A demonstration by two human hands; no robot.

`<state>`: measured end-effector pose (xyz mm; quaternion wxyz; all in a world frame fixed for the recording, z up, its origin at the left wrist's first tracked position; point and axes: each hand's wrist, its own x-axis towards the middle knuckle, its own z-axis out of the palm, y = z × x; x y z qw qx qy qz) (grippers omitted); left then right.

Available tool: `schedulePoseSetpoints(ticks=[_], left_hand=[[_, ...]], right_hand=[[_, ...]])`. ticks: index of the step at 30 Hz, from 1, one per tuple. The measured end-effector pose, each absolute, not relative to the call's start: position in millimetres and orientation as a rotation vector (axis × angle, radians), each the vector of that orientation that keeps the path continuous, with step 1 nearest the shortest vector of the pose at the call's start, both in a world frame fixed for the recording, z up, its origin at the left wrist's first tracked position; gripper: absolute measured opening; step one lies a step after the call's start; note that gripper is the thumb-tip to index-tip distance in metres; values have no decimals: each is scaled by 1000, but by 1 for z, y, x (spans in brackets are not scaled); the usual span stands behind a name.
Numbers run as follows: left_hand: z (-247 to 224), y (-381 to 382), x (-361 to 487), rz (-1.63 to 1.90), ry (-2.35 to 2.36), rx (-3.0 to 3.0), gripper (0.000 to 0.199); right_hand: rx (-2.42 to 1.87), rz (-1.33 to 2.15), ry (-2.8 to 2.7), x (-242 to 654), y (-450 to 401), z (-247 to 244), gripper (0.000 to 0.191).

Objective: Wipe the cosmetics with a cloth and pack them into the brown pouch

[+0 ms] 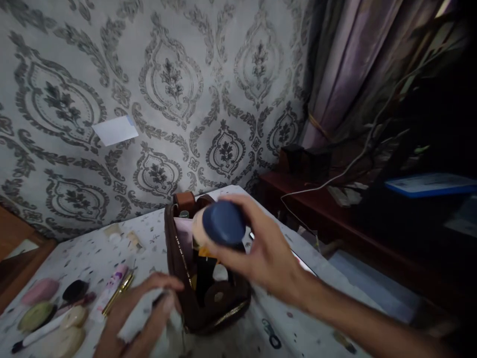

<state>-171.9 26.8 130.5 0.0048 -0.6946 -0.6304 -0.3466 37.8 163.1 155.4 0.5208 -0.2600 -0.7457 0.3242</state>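
Observation:
A beige jar with a dark blue cap [226,223] is gripped between the thumb and fingers of my right hand [266,248], tilted so that the cap faces me. It is just above the open mouth of a brown zippered bag [206,320]. Inside the bag, a pink item [184,232], a black and yellow packet [205,273] and a small white round thing [220,272] show. My left hand [143,311] curls beside the bag's left side, its fingertips near the rim. Something white [137,315], blurred, lies within its fingers.
Makeup sponges [40,292], a brush [40,333], a pink tube [116,276] and a gold tube [118,293] lie at left on the patterned tablecloth. A dark hair tie [274,339] lies right of the bag. A wallpapered wall [171,84] stands behind; a cable [335,181] crosses a red-brown shelf.

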Motion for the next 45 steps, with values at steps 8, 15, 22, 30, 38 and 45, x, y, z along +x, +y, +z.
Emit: schedulePoseSetpoints(ticks=[8, 15, 22, 30, 38, 45], left_hand=[[175, 141, -197, -54, -1388, -2339, 54], [172, 167, -209, 148, -1484, -2502, 48], [171, 159, -220, -61, -1532, -2567, 50], [165, 157, -216, -70, -1611, -2501, 37], [161, 149, -217, -80, -1565, -2449, 46], [158, 153, -214, -97, -1572, -2459, 45]], right_hand=[[-808, 805, -1785, 20, 250, 156, 49], [-752, 773, -2002, -4, 272, 158, 61], [-658, 640, -2287, -14, 288, 157, 51], [-537, 331, -2656, -24, 291, 167, 47], [-631, 285, -2969, -46, 282, 173, 48], [-579, 133, -3092, -68, 284, 165, 35]])
